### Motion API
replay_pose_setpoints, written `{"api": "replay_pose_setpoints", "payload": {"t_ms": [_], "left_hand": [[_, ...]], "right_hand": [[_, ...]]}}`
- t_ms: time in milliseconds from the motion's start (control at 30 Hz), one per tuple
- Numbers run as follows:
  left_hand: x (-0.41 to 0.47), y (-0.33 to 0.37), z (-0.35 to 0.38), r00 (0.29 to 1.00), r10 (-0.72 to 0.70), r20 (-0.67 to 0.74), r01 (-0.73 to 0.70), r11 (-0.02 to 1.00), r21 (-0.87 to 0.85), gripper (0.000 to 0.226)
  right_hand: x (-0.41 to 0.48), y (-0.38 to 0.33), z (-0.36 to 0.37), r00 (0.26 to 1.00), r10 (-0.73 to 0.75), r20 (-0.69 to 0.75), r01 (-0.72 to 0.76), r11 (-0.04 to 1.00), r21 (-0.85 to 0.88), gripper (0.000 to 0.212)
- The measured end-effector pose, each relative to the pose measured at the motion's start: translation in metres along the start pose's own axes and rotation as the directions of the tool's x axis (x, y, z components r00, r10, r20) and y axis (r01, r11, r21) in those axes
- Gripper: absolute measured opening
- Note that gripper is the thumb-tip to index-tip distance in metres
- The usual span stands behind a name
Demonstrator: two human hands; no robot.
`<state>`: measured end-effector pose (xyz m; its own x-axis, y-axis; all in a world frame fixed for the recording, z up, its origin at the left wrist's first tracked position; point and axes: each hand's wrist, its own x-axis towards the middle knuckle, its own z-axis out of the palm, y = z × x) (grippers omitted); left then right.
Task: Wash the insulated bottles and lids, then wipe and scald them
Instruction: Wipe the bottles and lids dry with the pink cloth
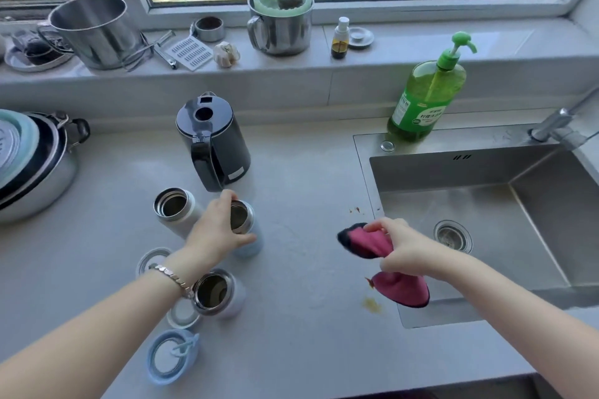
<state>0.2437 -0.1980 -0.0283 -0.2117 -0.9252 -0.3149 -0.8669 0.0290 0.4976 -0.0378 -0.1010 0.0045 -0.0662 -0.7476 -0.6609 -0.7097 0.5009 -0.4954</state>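
Three open insulated bottles stand on the grey counter. My left hand (pixel 215 230) grips the rim of the pale blue bottle (pixel 248 238) in the middle. A white bottle (pixel 176 209) stands to its left and another white bottle (pixel 217 293) nearer me, under my wrist. Three lids lie inside-up beside them: a blue lid (pixel 171 356) with a strap, a white lid (pixel 183 314) and a white lid (pixel 152 259) partly behind my arm. My right hand (pixel 402 248) holds a pink cloth (pixel 382 266) with a dark edge above the counter by the sink.
A dark electric kettle (pixel 215 142) stands behind the bottles. The steel sink (pixel 486 204) lies at the right with a tap (pixel 564 125) and a green dish soap bottle (pixel 424 94). Pots (pixel 32 165) sit at the left. Brown stains (pixel 371 301) mark the counter near the sink.
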Motion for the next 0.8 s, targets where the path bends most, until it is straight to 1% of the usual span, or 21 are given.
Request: {"api": "replay_pose_setpoints", "payload": {"t_ms": [33,100,133,167,233,300,367,433,500,600,633,700,733,800], "left_hand": [[-0.001,0.001,-0.001,1.000,-0.009,0.027,0.007,0.998,0.063,0.078],[-0.003,0.012,-0.004,0.999,0.001,0.042,-0.012,0.965,0.261,0.088],[-0.004,0.022,-0.005,0.999,0.030,0.031,-0.039,0.939,0.343,0.089],[-0.004,0.037,-0.006,0.997,0.074,0.019,-0.076,0.921,0.383,0.085],[-0.001,0.073,-0.004,0.986,0.167,0.023,-0.164,0.918,0.361,0.070],[0.010,0.116,0.003,0.973,0.226,0.057,-0.232,0.926,0.298,0.051],[0.027,0.162,0.014,0.964,0.237,0.120,-0.262,0.924,0.279,0.039],[0.051,0.210,0.030,0.958,0.226,0.173,-0.267,0.926,0.267,0.034],[0.077,0.254,0.046,0.960,0.201,0.195,-0.250,0.928,0.275,0.031],[0.116,0.302,0.064,0.975,0.153,0.164,-0.198,0.929,0.312,0.028],[0.127,0.313,0.068,0.979,0.133,0.155,-0.178,0.928,0.327,0.027],[0.146,0.330,0.071,0.984,0.099,0.149,-0.146,0.926,0.349,0.026],[0.154,0.336,0.071,0.985,0.087,0.146,-0.134,0.925,0.355,0.025],[0.168,0.345,0.068,0.989,0.076,0.129,-0.119,0.922,0.368,0.023]], "right_hand": [[0.000,0.001,-0.005,1.000,-0.011,-0.002,0.010,0.999,-0.050,0.061],[-0.001,0.008,-0.017,0.997,-0.036,-0.067,0.028,0.993,-0.119,0.061],[-0.002,0.012,-0.025,0.992,-0.055,-0.118,0.038,0.990,-0.139,0.058],[-0.001,0.017,-0.036,0.982,-0.080,-0.169,0.054,0.986,-0.155,0.051],[0.000,0.031,-0.063,0.960,-0.131,-0.248,0.082,0.976,-0.201,0.037],[0.005,0.051,-0.100,0.936,-0.157,-0.316,0.078,0.966,-0.247,0.035],[0.011,0.076,-0.141,0.917,-0.163,-0.365,0.067,0.963,-0.262,0.039],[0.018,0.100,-0.184,0.896,-0.162,-0.413,0.049,0.961,-0.272,0.042],[0.027,0.118,-0.228,0.864,-0.163,-0.477,0.052,0.970,-0.237,0.044],[0.053,0.134,-0.296,0.800,-0.176,-0.574,0.103,0.982,-0.159,0.045],[0.067,0.137,-0.319,0.766,-0.169,-0.620,0.113,0.985,-0.129,0.043],[0.096,0.137,-0.363,0.674,-0.125,-0.728,0.116,0.991,-0.062,0.035],[0.111,0.132,-0.382,0.627,-0.096,-0.773,0.133,0.991,-0.015,0.035],[0.138,0.116,-0.411,0.549,-0.039,-0.835,0.222,0.970,0.101,0.040]]}}
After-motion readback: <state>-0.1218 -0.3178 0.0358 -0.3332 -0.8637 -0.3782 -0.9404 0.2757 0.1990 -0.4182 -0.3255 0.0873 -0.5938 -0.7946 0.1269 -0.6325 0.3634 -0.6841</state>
